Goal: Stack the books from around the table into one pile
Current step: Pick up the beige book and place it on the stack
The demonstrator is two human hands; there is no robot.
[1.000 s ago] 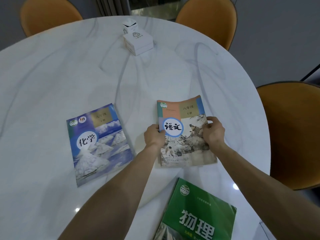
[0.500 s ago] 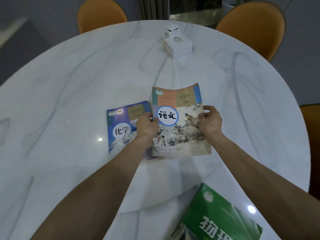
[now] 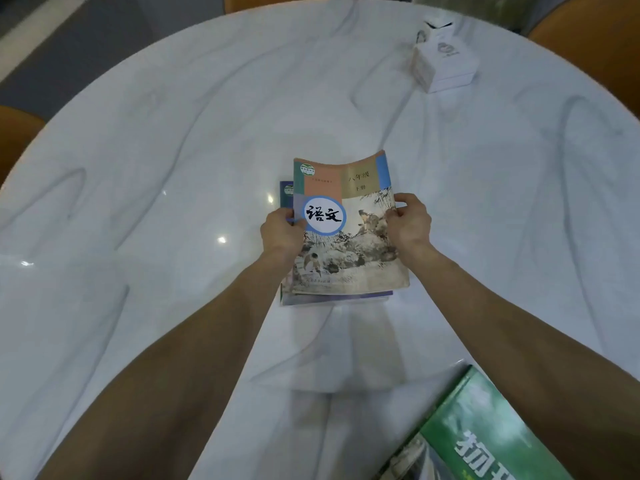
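Both hands' grip, left hand (image 3: 282, 233) and right hand (image 3: 410, 223), clamps painted book (image 3: 349, 237) over blue book (image 3: 286, 194) (mostly covered).

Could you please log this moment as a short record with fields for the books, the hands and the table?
held book: painted-cover book, gripped at both side edges, over the blue book
left hand: on its left edge
right hand: on its right edge
blue book: mostly covered, only its left and near edges peek out
green book: apart, at the near right edge of the table
table: white marbled round top
other: white box at the far side
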